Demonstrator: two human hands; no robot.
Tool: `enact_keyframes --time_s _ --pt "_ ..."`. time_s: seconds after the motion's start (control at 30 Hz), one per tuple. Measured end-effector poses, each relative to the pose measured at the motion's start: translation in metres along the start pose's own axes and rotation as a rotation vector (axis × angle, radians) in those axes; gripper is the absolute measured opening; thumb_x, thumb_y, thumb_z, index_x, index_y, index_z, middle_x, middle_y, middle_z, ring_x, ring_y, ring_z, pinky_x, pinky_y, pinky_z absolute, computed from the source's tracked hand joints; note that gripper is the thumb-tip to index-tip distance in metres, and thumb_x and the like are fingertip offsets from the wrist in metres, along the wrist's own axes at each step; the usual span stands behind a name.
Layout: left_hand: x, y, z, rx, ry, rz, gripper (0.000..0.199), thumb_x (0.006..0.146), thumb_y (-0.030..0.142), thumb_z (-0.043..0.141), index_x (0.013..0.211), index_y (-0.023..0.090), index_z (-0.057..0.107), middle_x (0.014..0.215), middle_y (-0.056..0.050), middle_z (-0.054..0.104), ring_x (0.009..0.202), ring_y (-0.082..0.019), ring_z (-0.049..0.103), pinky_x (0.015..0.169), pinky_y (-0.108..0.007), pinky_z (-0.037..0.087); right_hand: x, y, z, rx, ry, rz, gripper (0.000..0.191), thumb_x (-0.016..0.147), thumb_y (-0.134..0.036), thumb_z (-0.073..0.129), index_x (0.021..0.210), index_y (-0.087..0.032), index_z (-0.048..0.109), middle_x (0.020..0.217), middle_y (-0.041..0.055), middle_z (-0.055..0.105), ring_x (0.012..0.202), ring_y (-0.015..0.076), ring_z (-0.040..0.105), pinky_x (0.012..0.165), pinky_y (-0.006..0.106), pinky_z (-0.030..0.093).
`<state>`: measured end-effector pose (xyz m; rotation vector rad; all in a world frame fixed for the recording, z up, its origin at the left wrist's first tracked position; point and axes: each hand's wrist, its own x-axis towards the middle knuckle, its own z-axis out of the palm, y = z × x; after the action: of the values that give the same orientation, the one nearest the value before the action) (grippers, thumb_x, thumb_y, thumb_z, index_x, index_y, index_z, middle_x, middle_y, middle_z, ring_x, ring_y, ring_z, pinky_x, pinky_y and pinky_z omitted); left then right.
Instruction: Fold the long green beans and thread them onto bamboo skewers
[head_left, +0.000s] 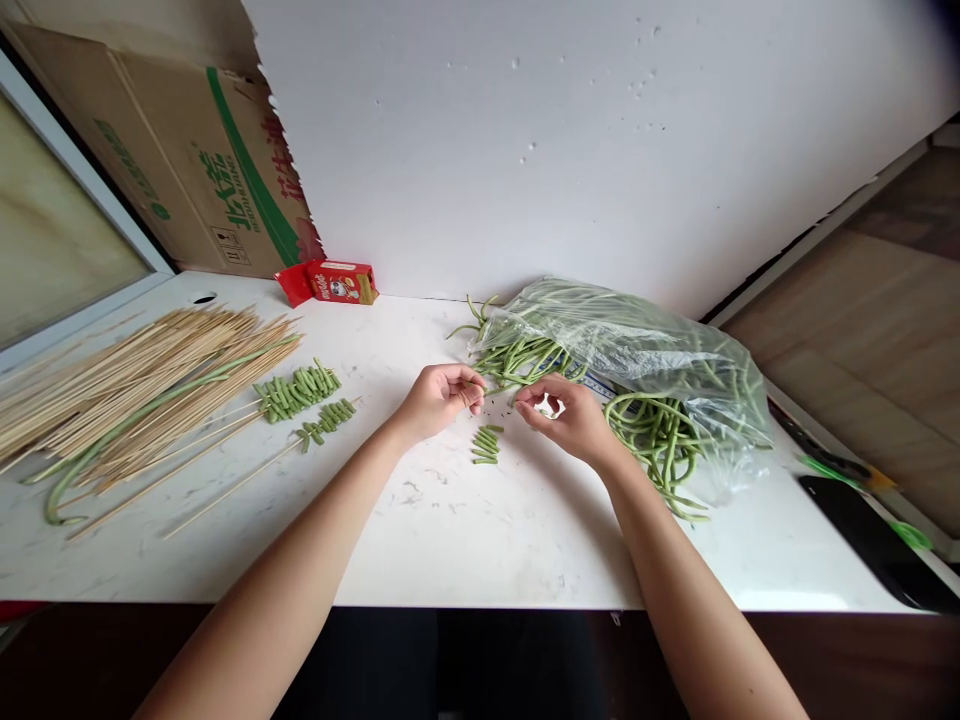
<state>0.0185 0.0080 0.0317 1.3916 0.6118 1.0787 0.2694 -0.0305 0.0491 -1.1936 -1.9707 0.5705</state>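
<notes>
Over the middle of the white table, my left hand [448, 402] pinches a long green bean [493, 390], a short length of which shows beside its fingertips. My right hand [566, 415] is closed in a pinch a small gap away, with a bit of green bean at its fingertips. Whether both bits belong to one bean I cannot tell. Just below the hands lie several short cut bean pieces [486, 445] in a row. To the right, whole long beans [660, 440] spill from a clear plastic bag [637, 335].
Bamboo skewers [150, 380] cover the table's left side, a long bean across them. Nearby are skewers threaded with bean pieces [300, 391]. A red box [343, 282] stands by the white back panel [562, 150]. At the right edge lies a black phone [870, 540].
</notes>
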Motion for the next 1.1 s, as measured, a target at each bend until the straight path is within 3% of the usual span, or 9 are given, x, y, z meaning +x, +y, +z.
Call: enact_keyframes --time_s 0.2,0.37,0.5,0.7,0.9,1.0,1.1 --pt "0.000 -0.005 0.001 0.027 -0.034 -0.021 0.037 0.081 0.042 0.088 0.094 0.012 0.071 0.076 -0.004 0.071 0.067 -0.015 0.068 0.072 -0.030 0.056 0.000 0.018 -0.010 -0.165 -0.085 -0.042 0.011 0.088 -0.020 0.072 0.096 -0.021 0.079 0.089 0.0058 0.076 0.082 0.0213 0.066 0.077 0.035 0.051" --pt "0.001 -0.009 -0.001 0.095 -0.005 -0.006 0.037 0.079 0.043 0.090 0.096 0.012 0.077 0.086 -0.008 0.076 0.077 -0.017 0.070 0.077 -0.032 0.056 0.000 0.019 -0.012 -0.172 -0.150 -0.024 0.012 0.091 -0.024 0.072 0.096 -0.022 0.082 0.089 0.0065 0.077 0.081 0.0213 0.067 0.077 0.035 0.052" --pt "0.002 -0.014 -0.002 0.252 0.029 0.113 0.027 0.084 0.040 0.087 0.097 0.017 0.084 0.099 -0.010 0.077 0.092 -0.020 0.071 0.080 -0.031 0.055 0.001 0.006 -0.004 -0.052 -0.112 0.009 0.021 0.096 -0.041 0.072 0.093 -0.022 0.081 0.089 0.0072 0.078 0.078 0.0206 0.067 0.070 0.033 0.050" --pt "0.000 -0.026 0.005 0.389 0.042 0.207 0.015 0.084 0.030 0.087 0.097 0.021 0.087 0.092 -0.006 0.070 0.078 -0.015 0.066 0.071 -0.028 0.055 0.000 -0.007 0.017 0.265 -0.082 0.162 0.043 0.095 -0.063 0.069 0.104 -0.022 0.081 0.102 0.0092 0.081 0.088 0.0238 0.071 0.071 0.033 0.053" --pt "-0.006 -0.021 0.012 0.549 0.042 0.277 0.014 0.082 0.019 0.089 0.095 0.021 0.086 0.088 -0.005 0.074 0.081 -0.017 0.066 0.074 -0.030 0.055 0.000 -0.001 0.029 0.394 -0.018 0.338 0.053 0.079 -0.065 0.085 0.106 -0.019 0.083 0.097 0.0108 0.082 0.079 0.0228 0.071 0.066 0.034 0.053" --pt "-0.007 -0.018 0.014 0.672 0.004 0.329 0.010 0.082 0.015 0.088 0.087 0.023 0.086 0.083 -0.005 0.074 0.085 -0.019 0.065 0.077 -0.031 0.053 0.000 0.002 0.031 0.496 -0.039 0.349 0.054 0.074 -0.062 0.090 0.104 -0.018 0.083 0.089 0.0101 0.081 0.073 0.0214 0.070 0.065 0.034 0.053" --pt "-0.007 -0.016 0.014 0.702 0.001 0.326 0.013 0.082 0.016 0.088 0.093 0.024 0.086 0.086 -0.005 0.075 0.087 -0.019 0.066 0.078 -0.031 0.052 0.000 0.005 0.031 0.553 -0.036 0.335 0.056 0.071 -0.059 0.093 0.106 -0.017 0.082 0.088 0.0097 0.081 0.072 0.0202 0.069 0.064 0.033 0.052"
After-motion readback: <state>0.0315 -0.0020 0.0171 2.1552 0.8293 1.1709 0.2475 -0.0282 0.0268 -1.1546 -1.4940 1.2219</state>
